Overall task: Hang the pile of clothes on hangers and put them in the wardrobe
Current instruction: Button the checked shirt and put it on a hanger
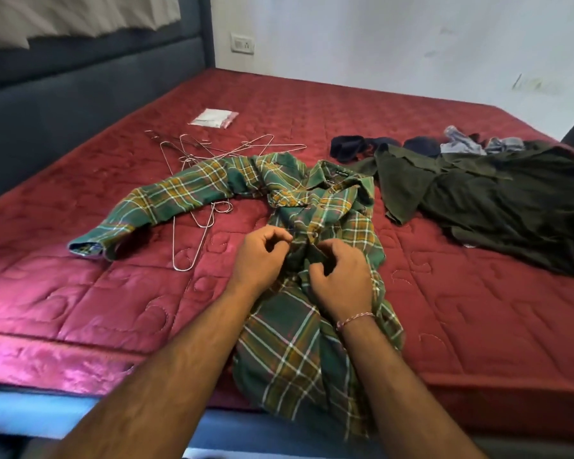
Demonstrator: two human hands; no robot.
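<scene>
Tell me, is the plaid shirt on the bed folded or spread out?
Spread out. The plaid shirt lies opened on the mattress, one sleeve stretched left over the wire hangers, while both hands pinch its front.

Shirt point(312, 226) lies mid-bed point(444, 309), sleeve over hangers point(196, 160) at left; clothes pile point(494, 193) right; packet point(214, 118) behind.

Here's the bed, a quilted red satin mattress point(113, 293). A green and yellow plaid shirt point(312, 200) sprawls across the middle, hem hanging over the near edge, one sleeve draped over a tangle of thin wire hangers point(193, 154). To the right sits a pile of dark olive clothes point(497, 200) with navy and pale blue pieces behind. Far back lies a small clear plastic packet point(213, 118).
</scene>
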